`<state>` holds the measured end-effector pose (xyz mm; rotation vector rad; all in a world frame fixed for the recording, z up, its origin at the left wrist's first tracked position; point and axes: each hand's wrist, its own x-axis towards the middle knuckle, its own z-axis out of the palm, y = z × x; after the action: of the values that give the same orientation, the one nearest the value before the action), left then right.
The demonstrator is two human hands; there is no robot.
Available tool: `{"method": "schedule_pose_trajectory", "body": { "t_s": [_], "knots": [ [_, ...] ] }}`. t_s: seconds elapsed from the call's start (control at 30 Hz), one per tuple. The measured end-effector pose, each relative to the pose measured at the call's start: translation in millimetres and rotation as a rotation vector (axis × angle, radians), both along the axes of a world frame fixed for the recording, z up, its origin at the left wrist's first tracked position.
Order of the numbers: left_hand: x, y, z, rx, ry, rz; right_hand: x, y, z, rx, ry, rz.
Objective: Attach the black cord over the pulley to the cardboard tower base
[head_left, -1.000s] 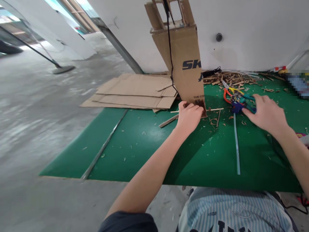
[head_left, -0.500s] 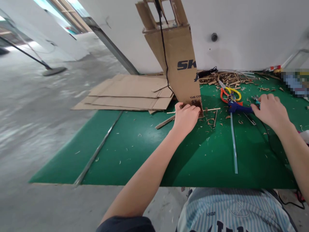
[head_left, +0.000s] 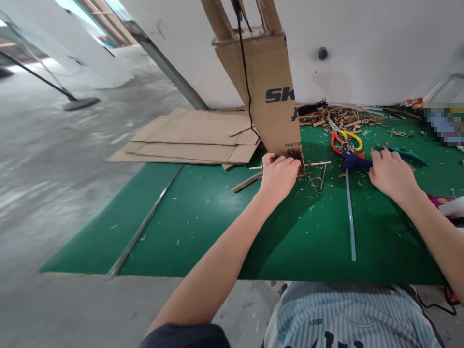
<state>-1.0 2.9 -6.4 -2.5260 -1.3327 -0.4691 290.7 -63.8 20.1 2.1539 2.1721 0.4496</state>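
A tall cardboard tower with "SK" printed on it stands on the green mat. My left hand is closed around its bottom edge. A black cable hangs down the tower's front. To the right, my right hand lies with its fingers curled over the rear of a blue glue gun. The gun's clear glue stick lies along the mat toward me. Teal-handled pliers rest just beyond my right hand.
Orange and yellow scissors lie behind the glue gun, among cardboard scraps by the white wall. Flat cardboard sheets are stacked at the mat's far left. A metal strip runs along the mat's left side. Concrete floor lies to the left.
My right hand let go of the teal pliers, which now lie on the mat, and moved onto the glue gun's rear. My left hand stayed at the tower's base.
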Motion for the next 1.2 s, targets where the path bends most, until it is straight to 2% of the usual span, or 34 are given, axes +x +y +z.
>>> {"method": "schedule_pose_trajectory", "body": {
  "t_s": [0.13,0.3,0.37,0.53,0.67,1.07,1.2],
  "knots": [
    [1,0,1.5,-0.037,-0.031,0.013,-3,20,-6.7,-0.053,0.057,-0.019],
    [1,0,2.4,-0.044,-0.021,0.014,-12,17,-10.9,0.116,0.058,0.01],
    [0,0,2.2,-0.041,-0.012,0.007,-16,7,-11.2,0.111,0.062,0.078],
    [-1,1,1.8,-0.041,0.008,-0.005,-30,-22,-15.9,-0.031,-0.005,0.317],
    [-1,2,1.0,-0.059,-0.018,0.0,-40,-28,-20.7,-0.046,-0.059,0.432],
    [1,0,2.3,-0.098,-0.074,0.047,-44,-24,-19.8,-0.067,-0.052,0.467],
    [2,0,1.1,-0.055,-0.07,0.041,-46,-23,-18.5,-0.084,-0.052,0.481]
  ]
}}
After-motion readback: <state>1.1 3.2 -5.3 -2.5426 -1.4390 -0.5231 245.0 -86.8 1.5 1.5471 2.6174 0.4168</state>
